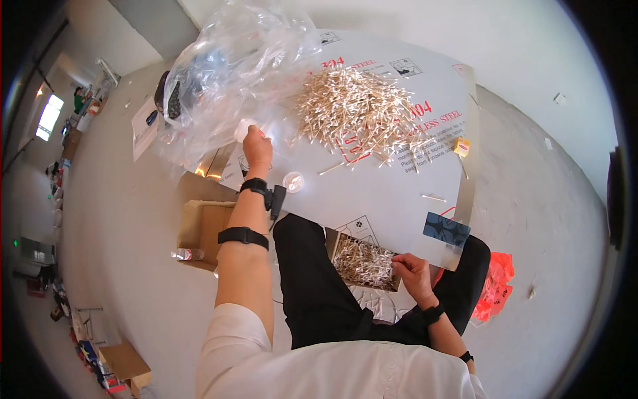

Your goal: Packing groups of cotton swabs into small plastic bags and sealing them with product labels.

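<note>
Looking down through the head camera from my distant post, I saw both of the wearer's hands at work over a table covered in silver-grey printed sheet [392,199]. The left hand [258,147] was stretched forward, its fingers curled closed on a whitish translucent plastic piece [244,130] whose outline blurred into the large crumpled clear plastic bag [246,66] behind it. Near that wrist, on the sheet, I made out a small round clear plastic container [293,181].

The right hand [413,276] was low, between the knees, at the right end of an open brown cardboard box filled with thin white-tipped cotton swabs [362,261]. Its thumb and fingers were drawn together there; I could not tell whether they gripped a swab.

A broad, loose heap of pale wooden-stemmed cotton swabs [355,110] covered the far part of the table, well beyond the right hand. Toward the right edge I noted a small yellow box [462,147], one stray swab [434,197] and a dark blue patterned card [446,229]. Down on the floor, a crumpled red plastic bag [497,282] lay right of the legs, and a larger open cardboard carton [199,219] stood to the left with a clear bottle [187,255].
</note>
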Demonstrator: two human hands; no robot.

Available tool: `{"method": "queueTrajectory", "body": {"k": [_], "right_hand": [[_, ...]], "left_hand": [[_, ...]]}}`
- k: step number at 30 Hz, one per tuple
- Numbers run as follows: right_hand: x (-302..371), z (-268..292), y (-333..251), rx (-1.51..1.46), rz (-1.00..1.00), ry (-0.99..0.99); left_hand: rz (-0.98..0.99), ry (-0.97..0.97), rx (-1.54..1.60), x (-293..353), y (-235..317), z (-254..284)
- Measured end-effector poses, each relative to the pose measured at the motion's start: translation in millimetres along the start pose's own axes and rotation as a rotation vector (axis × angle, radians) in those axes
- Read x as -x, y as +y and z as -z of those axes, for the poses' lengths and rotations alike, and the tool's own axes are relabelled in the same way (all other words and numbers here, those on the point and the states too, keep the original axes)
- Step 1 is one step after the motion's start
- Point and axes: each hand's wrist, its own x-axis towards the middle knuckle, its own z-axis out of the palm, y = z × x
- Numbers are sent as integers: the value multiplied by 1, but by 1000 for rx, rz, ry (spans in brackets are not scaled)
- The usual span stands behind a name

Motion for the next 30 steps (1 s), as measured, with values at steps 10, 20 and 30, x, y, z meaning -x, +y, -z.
{"method": "queueTrajectory", "body": {"k": [10, 20, 30], "right_hand": [[-10, -2, -61, -630, -304, -10], [-24, -15, -36, -955, -172, 38], [1, 20, -68, -472, -14, 175]], "left_hand": [[-243, -386, 811, 101, 112, 83], [-833, -685, 893, 230, 194, 143], [-569, -606, 690, 203, 231, 147]]}}
